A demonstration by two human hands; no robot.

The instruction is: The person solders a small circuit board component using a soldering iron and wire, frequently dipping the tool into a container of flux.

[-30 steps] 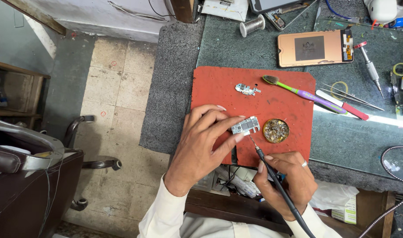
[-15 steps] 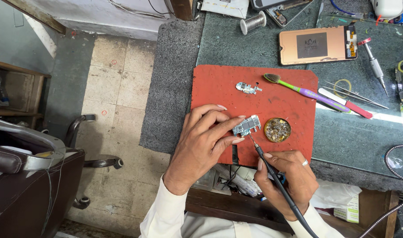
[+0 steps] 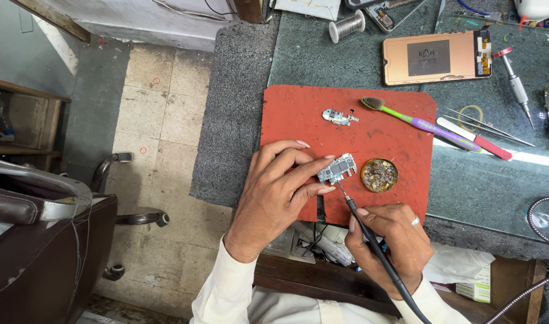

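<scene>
My left hand pinches a small silver circuit board by its left edge and holds it on the red work mat. My right hand grips a black soldering iron like a pen; its tip touches the board's lower edge. Just right of the board sits a round tin of brass tip-cleaning wool. A smaller circuit piece lies higher up on the mat.
A green and purple toothbrush, tweezers, a red-handled tool, a screwdriver and a phone screen panel lie on the dark bench. A solder spool stands at the back. A chair is on the left.
The board has tilted slightly under my left fingers and the iron's tip has come up against its lower edge. The view has shifted a little.
</scene>
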